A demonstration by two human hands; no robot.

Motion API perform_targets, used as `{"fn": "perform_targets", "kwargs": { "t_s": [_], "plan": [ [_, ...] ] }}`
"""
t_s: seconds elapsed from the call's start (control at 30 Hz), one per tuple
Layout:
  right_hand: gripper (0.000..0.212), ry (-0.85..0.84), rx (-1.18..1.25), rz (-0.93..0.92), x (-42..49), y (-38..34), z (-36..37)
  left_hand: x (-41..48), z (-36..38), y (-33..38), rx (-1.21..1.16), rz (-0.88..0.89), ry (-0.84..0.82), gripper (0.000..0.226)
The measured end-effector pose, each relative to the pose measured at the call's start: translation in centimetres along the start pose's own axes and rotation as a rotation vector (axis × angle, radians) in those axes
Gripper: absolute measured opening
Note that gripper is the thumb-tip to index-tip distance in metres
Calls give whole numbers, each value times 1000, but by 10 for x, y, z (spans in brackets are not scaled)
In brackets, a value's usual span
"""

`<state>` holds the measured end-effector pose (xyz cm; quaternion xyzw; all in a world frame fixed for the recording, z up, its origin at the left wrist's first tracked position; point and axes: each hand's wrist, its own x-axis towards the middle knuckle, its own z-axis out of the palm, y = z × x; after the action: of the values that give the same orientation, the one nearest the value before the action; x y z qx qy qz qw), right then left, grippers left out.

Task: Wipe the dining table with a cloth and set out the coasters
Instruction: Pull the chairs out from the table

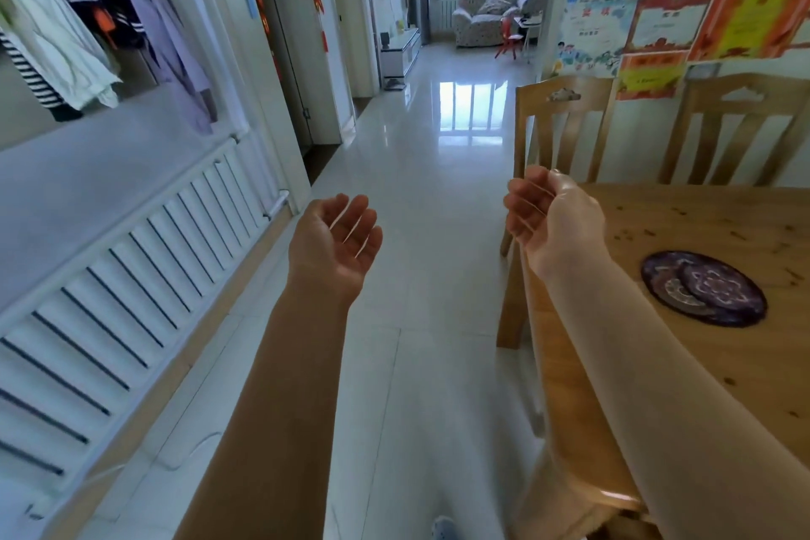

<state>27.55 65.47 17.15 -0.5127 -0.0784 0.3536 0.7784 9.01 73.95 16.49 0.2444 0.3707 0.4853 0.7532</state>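
Pale wood flecked with dark knots makes up the tabletop [701,386], which fills the right side of the head view. On it, near its left edge, lie the coasters [703,287]: round, dark purple with a pale floral pattern, one overlapping another in a small stack.

Both hands are raised in the air and hold nothing. The left hand [335,241] is turned palm up over the glossy white tiled floor [429,171], its fingers relaxed and slightly bent. The right hand [539,215] hangs over the far left corner of the tabletop, palm facing inward, its fingers loosely curled around nothing; its forearm crosses above the table's left edge, beside the coasters without touching them.

Two wooden chairs [565,132] [740,132] stand at the far side of the table, against a wall covered with colourful certificates [701,13]. Along the left wall runs a white radiator [131,276], with clothes [65,13] hanging above it. Down the hallway sit a patterned sofa [486,15] and a small red chair [508,37] under a bright window.
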Motion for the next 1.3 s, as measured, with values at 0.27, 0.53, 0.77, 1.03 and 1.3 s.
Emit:
{"fn": "perform_targets", "kwargs": {
  "t_s": [0.27,0.53,0.77,1.03,1.3],
  "plan": [
    [30,22,34,22,135,2,77,139,53,34,-11,-26,-15,23],
    [30,40,9,20,231,3,126,251,89,43,33,-41,-30,25],
    [28,118,35,0,318,8,166,372,122,45,48,-132,-94,19],
    [28,188,76,-25,448,26,272,536,165,99,64,-179,-158,16],
    [27,271,96,-76,562,24,320,676,228,114,121,-265,-236,15]
  ]
}}
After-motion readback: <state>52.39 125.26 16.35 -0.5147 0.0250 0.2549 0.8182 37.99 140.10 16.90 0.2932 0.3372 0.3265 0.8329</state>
